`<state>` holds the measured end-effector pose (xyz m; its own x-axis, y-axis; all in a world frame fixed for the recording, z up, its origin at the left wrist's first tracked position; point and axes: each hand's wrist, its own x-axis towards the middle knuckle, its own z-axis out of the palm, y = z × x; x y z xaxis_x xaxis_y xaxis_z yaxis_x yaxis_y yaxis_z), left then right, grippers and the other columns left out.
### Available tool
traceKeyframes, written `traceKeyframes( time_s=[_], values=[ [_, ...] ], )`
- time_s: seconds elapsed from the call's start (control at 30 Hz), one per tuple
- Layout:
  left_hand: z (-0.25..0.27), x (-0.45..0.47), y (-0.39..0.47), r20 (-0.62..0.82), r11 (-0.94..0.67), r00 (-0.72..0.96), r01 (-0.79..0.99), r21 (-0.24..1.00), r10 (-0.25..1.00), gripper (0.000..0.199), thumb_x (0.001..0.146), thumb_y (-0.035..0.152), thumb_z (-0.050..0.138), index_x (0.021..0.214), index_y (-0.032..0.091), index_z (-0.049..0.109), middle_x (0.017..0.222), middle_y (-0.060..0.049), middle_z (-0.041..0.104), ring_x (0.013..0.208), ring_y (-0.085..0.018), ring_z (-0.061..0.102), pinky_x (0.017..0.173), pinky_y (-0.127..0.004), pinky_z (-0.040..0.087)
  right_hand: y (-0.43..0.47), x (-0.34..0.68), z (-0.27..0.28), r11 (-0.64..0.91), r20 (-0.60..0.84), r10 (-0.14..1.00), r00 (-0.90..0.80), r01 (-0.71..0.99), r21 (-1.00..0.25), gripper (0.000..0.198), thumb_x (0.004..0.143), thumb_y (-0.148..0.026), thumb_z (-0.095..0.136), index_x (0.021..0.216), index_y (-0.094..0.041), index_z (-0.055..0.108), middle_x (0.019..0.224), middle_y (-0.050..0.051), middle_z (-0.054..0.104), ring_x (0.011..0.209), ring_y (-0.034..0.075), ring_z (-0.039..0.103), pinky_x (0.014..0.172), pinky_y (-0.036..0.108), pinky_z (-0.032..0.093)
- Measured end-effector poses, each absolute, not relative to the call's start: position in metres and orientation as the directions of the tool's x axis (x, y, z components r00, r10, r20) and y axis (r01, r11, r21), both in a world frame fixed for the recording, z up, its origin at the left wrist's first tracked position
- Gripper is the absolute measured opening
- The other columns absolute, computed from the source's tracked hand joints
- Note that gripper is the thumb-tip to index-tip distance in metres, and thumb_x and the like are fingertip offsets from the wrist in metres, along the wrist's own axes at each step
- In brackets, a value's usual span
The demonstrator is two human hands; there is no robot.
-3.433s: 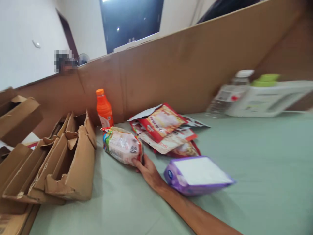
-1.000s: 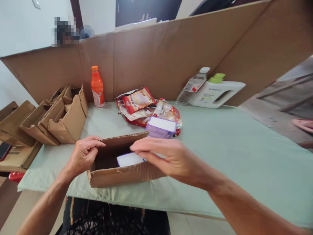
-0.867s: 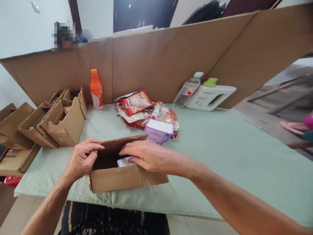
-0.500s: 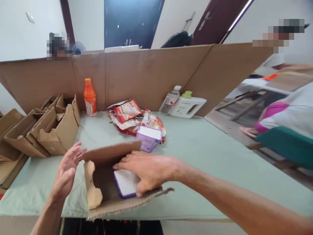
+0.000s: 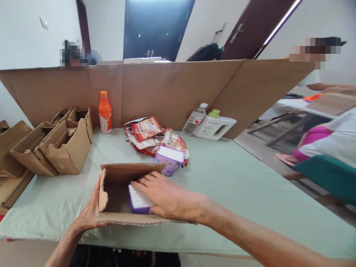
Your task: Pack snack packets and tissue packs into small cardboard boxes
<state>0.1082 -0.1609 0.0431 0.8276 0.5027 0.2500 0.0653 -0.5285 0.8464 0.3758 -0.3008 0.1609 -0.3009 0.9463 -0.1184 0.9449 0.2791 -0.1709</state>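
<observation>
A cardboard box (image 5: 130, 218) with an open top stands near the front of the table. My left hand (image 5: 90, 213) holds its left end from outside, the fingers partly hidden against the wall. Inside the box is a purple tissue pack (image 5: 141, 197) with a white top. My right hand (image 5: 169, 196) reaches in from the right and grips this pack, thumb on the near side and fingers over the far side; its right part is covered by the hand. Just behind the box lies a second purple tissue pack (image 5: 169, 158), touched by neither hand.
Red snack packets (image 5: 147, 129) are heaped behind the second pack. An orange bottle (image 5: 105, 113), a clear bottle (image 5: 194, 120) and a white jug (image 5: 215, 125) stand along the cardboard partition (image 5: 178, 87). Several cut cardboard boxes (image 5: 66, 148) crowd the left. People are beyond the partition and at right.
My left hand has come from beside the box onto its left end. The box has turned and sits more level. My right hand stays on the tissue pack inside.
</observation>
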Motion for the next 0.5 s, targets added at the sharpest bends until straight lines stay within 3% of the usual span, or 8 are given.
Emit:
traceKeyframes(
  time_s=[0.13, 0.23, 0.37, 0.5],
  values=[
    [0.046, 0.119, -0.161, 0.216, -0.427, 0.796, 0.058, 0.903, 0.566, 0.138, 0.067, 0.08, 0.076, 0.166, 0.024, -0.001, 0.172, -0.018, 0.017, 0.159, -0.044, 0.014, 0.127, -0.065, 0.017, -0.288, 0.366, 0.162, 0.22, -0.172, 0.952, -0.253, 0.956, -0.194, 0.067, 0.08, -0.024, 0.071, 0.143, -0.006, 0.054, 0.127, 0.023, 0.066, 0.114, 0.036, 0.062, 0.103, 0.051, 0.045],
    [0.049, 0.118, -0.166, 0.188, -0.382, 0.784, 0.067, 0.922, 0.592, 0.137, 0.066, 0.083, 0.075, 0.166, 0.025, 0.0, 0.172, -0.018, 0.018, 0.158, -0.043, 0.018, 0.127, -0.064, 0.019, -0.286, 0.365, 0.167, 0.237, -0.145, 0.947, -0.286, 0.929, -0.285, 0.057, 0.076, -0.021, 0.071, 0.131, -0.01, 0.063, 0.118, 0.018, 0.07, 0.108, 0.033, 0.064, 0.1, 0.049, 0.048],
    [0.049, 0.111, -0.168, 0.174, -0.419, 0.799, 0.105, 0.902, 0.575, 0.138, 0.067, 0.085, 0.072, 0.166, 0.023, -0.001, 0.173, -0.017, 0.012, 0.159, -0.042, 0.015, 0.128, -0.062, 0.017, -0.308, 0.372, 0.187, 0.332, 0.249, 0.938, -0.242, 0.834, -0.441, 0.061, 0.075, -0.022, 0.074, 0.134, -0.019, 0.059, 0.123, 0.012, 0.071, 0.111, 0.029, 0.065, 0.101, 0.045, 0.051],
    [0.042, 0.101, -0.167, 0.156, -0.432, 0.741, 0.196, 0.88, 0.653, 0.137, 0.067, 0.08, 0.076, 0.166, 0.027, -0.004, 0.174, -0.015, 0.012, 0.158, -0.043, 0.019, 0.126, -0.061, 0.025, -0.33, 0.399, 0.218, 0.359, 0.65, 0.758, 0.051, 0.8, -0.482, 0.069, 0.084, -0.036, 0.076, 0.146, -0.029, 0.047, 0.137, 0.008, 0.064, 0.121, 0.028, 0.063, 0.102, 0.044, 0.053]
  ],
)
